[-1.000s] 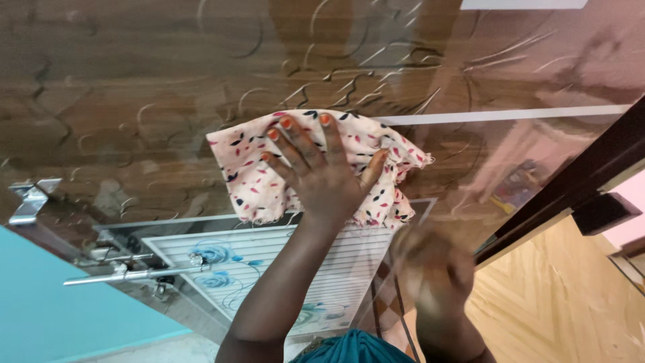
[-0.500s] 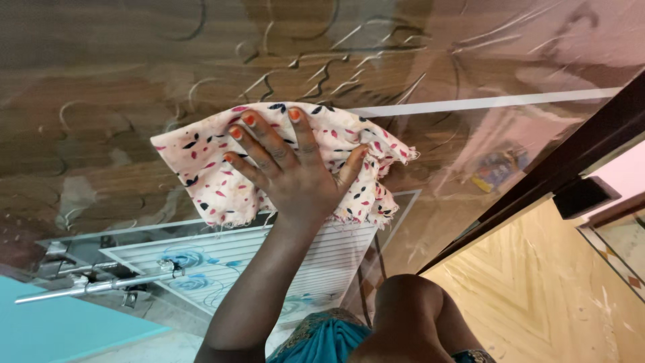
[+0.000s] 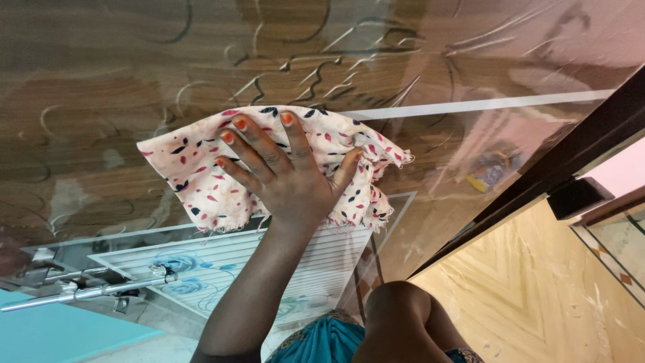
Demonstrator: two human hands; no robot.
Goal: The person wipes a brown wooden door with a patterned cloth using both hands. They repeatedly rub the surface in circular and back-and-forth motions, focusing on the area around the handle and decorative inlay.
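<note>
My left hand (image 3: 282, 175) lies flat with its fingers spread on a cream cloth (image 3: 191, 178) printed with small red and dark leaves. It presses the cloth against a glossy brown wood-grain door (image 3: 101, 81). The cloth is bunched under my palm and sticks out to the left and right of it. My left forearm runs down to the bottom edge. A bent part of my right arm (image 3: 403, 323) shows at the bottom centre; that hand itself is out of sight.
A silver metal handle bar (image 3: 87, 290) sticks out at the lower left over a teal wall (image 3: 47, 336). A white striped panel with blue flowers (image 3: 322, 262) sits below the cloth. A dark door frame (image 3: 571, 161) and cream patterned floor (image 3: 537, 282) are at right.
My left hand has slid the cloth leftward and slightly down across the door. The blurred right arm has dropped lower toward the bottom edge.
</note>
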